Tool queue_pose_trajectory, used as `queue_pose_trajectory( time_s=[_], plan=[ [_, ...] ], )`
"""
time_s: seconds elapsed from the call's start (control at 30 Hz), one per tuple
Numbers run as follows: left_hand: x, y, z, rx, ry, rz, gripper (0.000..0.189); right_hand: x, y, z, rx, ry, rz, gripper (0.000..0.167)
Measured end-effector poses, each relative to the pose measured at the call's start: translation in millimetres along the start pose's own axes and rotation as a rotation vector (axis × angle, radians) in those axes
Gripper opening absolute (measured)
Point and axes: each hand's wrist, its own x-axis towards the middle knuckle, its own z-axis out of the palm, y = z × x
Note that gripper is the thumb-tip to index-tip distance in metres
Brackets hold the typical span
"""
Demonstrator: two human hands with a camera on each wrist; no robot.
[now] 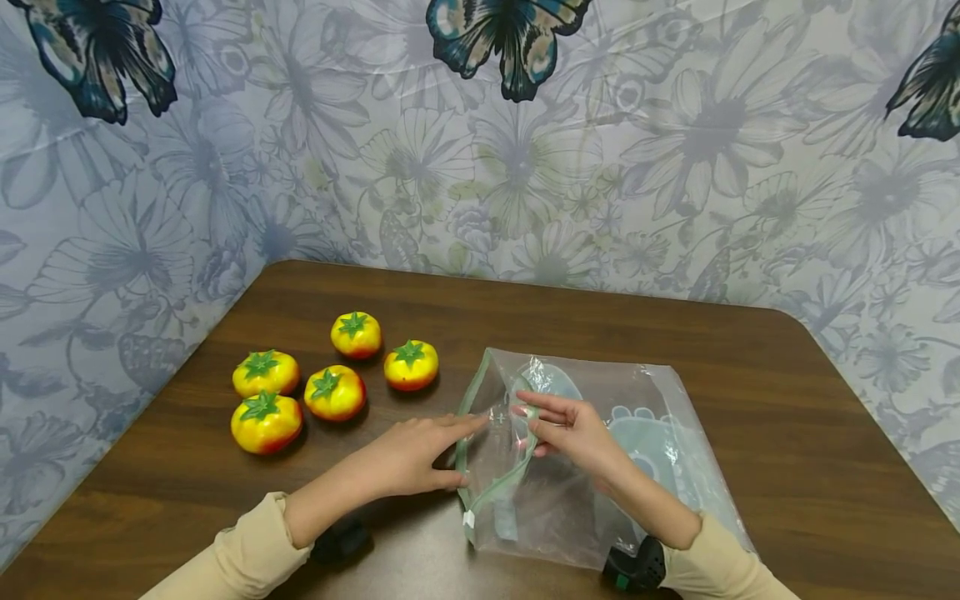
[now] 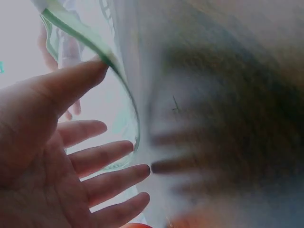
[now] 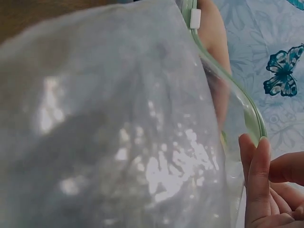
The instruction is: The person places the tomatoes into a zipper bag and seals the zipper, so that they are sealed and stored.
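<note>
A clear plastic slider bag [image 1: 555, 525] with a green edge and pale printed shapes lies on the table, its mouth toward the left. My right hand [image 1: 573, 433] pinches the upper green edge and lifts it away from the lower one. In the right wrist view, thumb and fingers [image 3: 260, 178] meet at that edge. My left hand [image 1: 408, 454] is at the open mouth, fingers extended. The left wrist view shows its thumb [image 2: 78, 83] against the green edge, and the palm holds nothing. A white slider [image 1: 469, 518] sits at the mouth's near corner.
Several yellow-red round fruits with green leafy tops, such as the nearest one [image 1: 266, 423], stand left of the bag on the brown wooden table [image 1: 600, 321]. A floral cloth with butterflies [image 1: 510, 42] hangs behind the table.
</note>
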Motion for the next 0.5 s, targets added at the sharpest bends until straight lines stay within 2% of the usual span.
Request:
queue_pose_trajectory(
  time_s=[0.37,0.5],
  plan=[
    [-1.9,3.4,-3.9,-0.046,0.093,0.054,0.062,2.0,4.0,2.2,-0.033,-0.003,0.007,0.043],
    [-4.4,0.5,-8.5,-0.055,0.173,0.066,0.058,2.5,5.4,1.8,-0.039,-0.009,0.004,0.043]
  ],
)
